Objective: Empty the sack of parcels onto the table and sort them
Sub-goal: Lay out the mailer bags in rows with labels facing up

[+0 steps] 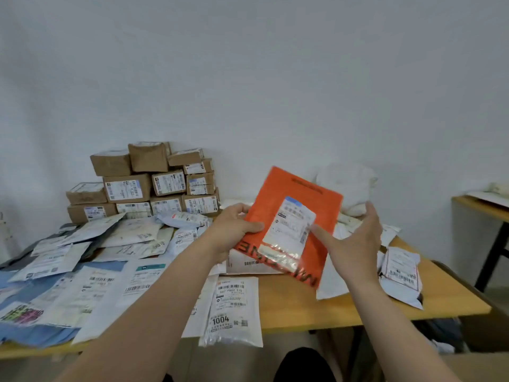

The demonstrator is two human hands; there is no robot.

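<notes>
One orange mailer (300, 194) with one white label (292, 224) is held tilted above the worktop (289, 299). The left grip (234, 230) pinches its left edge, thumb on the front, and the right grip (355, 238) is spread open, thumb at the label's edge. Left of the mailer lie flat pale parcels (82, 271), too overlapped to count, with about twelve brown boxes (143, 186) stacked behind them; one white sack (347, 183) sits behind the mailer.

white mailer (231, 310): "1004", "507 P002 170" | orange mailer (275, 188): lettering illegible
</notes>
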